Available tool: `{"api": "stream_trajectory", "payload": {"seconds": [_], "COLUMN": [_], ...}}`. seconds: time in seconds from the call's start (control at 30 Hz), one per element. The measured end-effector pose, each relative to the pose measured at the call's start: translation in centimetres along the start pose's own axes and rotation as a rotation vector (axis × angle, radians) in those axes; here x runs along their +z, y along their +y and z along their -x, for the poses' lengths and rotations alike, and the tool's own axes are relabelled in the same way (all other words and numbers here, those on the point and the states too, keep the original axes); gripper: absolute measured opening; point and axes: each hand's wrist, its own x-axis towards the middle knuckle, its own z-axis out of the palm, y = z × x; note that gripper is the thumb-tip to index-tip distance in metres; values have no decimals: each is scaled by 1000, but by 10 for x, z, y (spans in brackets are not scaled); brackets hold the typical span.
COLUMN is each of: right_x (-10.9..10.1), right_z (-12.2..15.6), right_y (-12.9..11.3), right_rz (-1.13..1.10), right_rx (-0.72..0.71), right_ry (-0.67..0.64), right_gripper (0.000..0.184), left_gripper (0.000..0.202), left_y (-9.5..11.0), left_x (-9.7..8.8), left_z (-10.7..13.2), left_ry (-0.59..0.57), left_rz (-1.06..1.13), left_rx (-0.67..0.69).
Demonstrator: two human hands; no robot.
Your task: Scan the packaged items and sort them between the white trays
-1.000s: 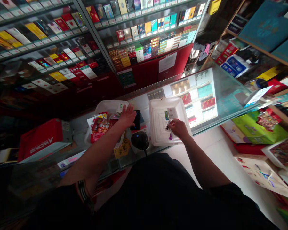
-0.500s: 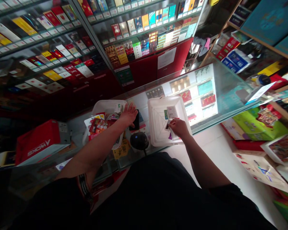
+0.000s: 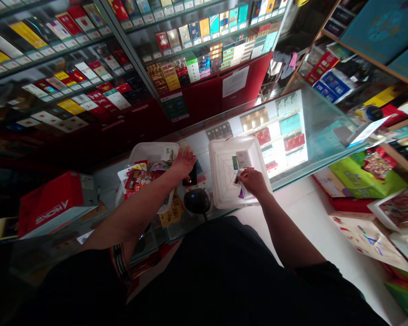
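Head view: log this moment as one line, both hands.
left hand: open, at edge of packet-filled bin, by black phone-like object | right hand: fingers bunched in white tray, grip unclear | tray: small flat items

Far display shelves (image 3: 129, 49): cigarette packs (image 3: 204, 32) in rows
Left: red box (image 3: 51, 199) — white lettering
Right: green box (image 3: 350, 180) — shiny red packet (image 3: 377, 165) on top

The left forearm (image 3: 136, 210) and right forearm (image 3: 289, 231) reach over the near edge of the desk (image 3: 326, 129); the left hand (image 3: 184, 163), back upward, has its fingers fanned, the right hand (image 3: 254, 180) its fingers drawn together.
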Motion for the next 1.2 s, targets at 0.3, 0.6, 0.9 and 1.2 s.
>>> {"api": "stream_trajectory", "payload": {"seconds": [0.3, 0.6, 0.9, 1.2], "right_x": [0, 1, 3, 1], "right_z": [-1, 0, -1, 1], "right_y": [2, 1, 2, -10], "right_rz": [-1, -19, -5, 232], "right_rx": [0, 11, -2, -22], "right_ry": [-3, 9, 5, 58], "right_gripper": [15, 12, 14, 26], "left_gripper": [123, 125, 90, 59], "left_y": [0, 4, -19, 19], "left_x": [-6, -10, -37, -83], "left_z": [2, 7, 30, 67], "left_ry": [-50, 10, 211, 560], "left_rz": [28, 89, 167, 461], "left_rx": [-9, -18, -163, -269]}}
